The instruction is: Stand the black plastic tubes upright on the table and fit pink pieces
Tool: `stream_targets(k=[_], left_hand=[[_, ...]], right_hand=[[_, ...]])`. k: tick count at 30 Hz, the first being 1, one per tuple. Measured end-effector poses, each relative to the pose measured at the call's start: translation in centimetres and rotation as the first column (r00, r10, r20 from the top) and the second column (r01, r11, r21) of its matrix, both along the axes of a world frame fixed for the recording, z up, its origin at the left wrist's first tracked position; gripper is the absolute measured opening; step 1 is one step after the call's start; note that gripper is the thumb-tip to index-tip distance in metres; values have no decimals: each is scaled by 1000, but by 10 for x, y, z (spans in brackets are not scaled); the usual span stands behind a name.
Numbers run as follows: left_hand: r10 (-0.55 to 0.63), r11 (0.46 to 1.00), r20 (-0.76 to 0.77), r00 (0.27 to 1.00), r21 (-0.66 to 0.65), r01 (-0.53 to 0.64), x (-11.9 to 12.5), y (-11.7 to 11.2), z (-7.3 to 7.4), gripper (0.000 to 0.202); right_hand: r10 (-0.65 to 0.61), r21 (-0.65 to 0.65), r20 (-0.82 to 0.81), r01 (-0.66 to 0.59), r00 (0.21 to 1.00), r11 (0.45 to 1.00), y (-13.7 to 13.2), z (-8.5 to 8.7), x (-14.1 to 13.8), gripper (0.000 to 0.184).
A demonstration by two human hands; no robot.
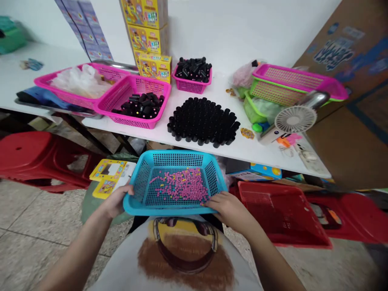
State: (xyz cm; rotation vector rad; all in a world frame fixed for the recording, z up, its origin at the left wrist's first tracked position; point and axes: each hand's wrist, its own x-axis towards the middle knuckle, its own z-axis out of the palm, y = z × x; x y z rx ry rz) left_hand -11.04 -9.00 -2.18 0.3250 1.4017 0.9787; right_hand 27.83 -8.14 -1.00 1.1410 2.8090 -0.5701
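A blue plastic basket (178, 211) rests at my lap, just in front of the table. Small pink pieces (189, 184), with a few yellow and green ones among them, lie spread over its mesh floor. My left hand (117, 201) grips the basket's near left corner, fingers closed over the rim. At the near right corner my right hand (227, 208) holds the rim, its fingertips reaching inside near some pink pieces. Beyond the basket, many short black tubes (203, 121) stand upright, packed close together on the white table.
Pink baskets (130, 120) hold loose black tubes and a plastic bag. Yellow boxes (148, 38) are stacked against the wall. A small fan (295, 119) stands at the table's right, near stacked baskets (298, 79). Red stools (27, 155) and a red crate (281, 210) flank me.
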Motion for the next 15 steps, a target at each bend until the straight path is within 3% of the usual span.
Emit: stream_targets(k=[2,5,7,9,12,15], left_hand=[[-99,995,-28,995,-3,99,11,14,-13,90],[-190,977,-246,951,44,206,16,29,-28,96],[-214,952,-437,874,107,286,14,40,-35,98],[-267,891,-575,774,160,426,10,50,-42,102],[-377,774,-654,656,167,611,5,64,-54,98],[-387,744,-750,537,91,662,9,67,-60,96]], right_hand=[[-42,-106,119,54,992,993,9,-10,-1,33],[-79,-258,181,125,980,958,21,-19,-4,44],[-89,-337,177,145,980,930,31,-20,-6,51],[-79,-408,172,144,982,902,43,-20,-7,46],[-28,-493,198,124,980,861,61,-20,-5,41],[-11,-569,234,147,972,809,80,-22,-2,57]])
